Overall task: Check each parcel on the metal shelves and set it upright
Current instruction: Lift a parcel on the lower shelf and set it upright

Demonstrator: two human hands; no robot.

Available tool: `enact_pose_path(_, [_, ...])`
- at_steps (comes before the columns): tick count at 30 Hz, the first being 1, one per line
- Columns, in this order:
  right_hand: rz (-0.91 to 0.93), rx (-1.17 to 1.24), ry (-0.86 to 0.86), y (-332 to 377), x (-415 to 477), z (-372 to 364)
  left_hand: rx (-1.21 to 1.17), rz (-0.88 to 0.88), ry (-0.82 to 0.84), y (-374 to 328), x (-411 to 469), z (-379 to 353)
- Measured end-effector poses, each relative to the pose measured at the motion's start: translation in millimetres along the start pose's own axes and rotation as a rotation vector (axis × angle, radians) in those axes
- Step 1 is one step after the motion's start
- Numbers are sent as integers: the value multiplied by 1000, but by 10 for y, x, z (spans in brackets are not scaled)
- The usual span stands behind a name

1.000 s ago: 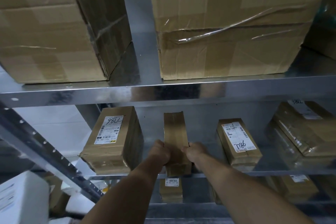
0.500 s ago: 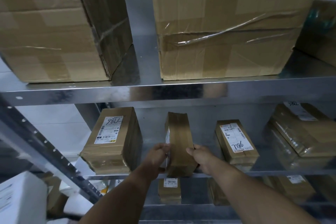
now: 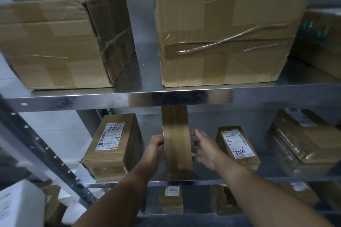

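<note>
On middle shelf (image 3: 239, 182) | parcel (image 3: 176, 140) upright (taped) | between left grip (image 3: 155, 150), right grip (image 3: 204, 150)

A white box (image 3: 18, 206) sits low left, beside a pale wall (image 3: 60, 134).

We see the parcel (image 3: 178, 160) brown, banded with glossy tan tape (image 3: 175, 131), at the silver-grey shelf's (image 3: 258, 178) front edge; the neighbouring label (image 3: 110, 137) is white with black barcodes.

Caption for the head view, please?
On the metal shelf, the left hand and right hand steady a narrow taped parcel upright.
</note>
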State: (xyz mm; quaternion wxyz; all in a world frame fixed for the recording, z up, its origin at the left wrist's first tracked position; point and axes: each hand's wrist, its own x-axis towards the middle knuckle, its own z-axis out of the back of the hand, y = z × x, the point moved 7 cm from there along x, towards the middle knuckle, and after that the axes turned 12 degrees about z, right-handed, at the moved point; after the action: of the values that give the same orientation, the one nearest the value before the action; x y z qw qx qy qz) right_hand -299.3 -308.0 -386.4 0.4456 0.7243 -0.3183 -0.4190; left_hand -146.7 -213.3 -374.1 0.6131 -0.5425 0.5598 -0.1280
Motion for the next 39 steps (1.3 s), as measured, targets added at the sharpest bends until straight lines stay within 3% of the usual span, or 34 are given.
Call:
enact_pose_path(5, [-45, -166, 5, 151, -20, 29, -114, 50, 27, -168, 13, -6])
enact_pose_path(12, [-57, -227, 120, 253, -108, -136, 50, 104, 3, -225, -47, -86])
enact_pose_path(18, [61, -270, 26, 470, -57, -110, 98, 99, -77, -297, -75, -95])
enact_pose_path(23, [36, -277, 159, 510, -71, -213, 217, 55, -39, -462, -100, -199])
enact_pose_path(39, [85, -399, 79, 599, 42, -178, 330, 47, -133, -537, -128, -222])
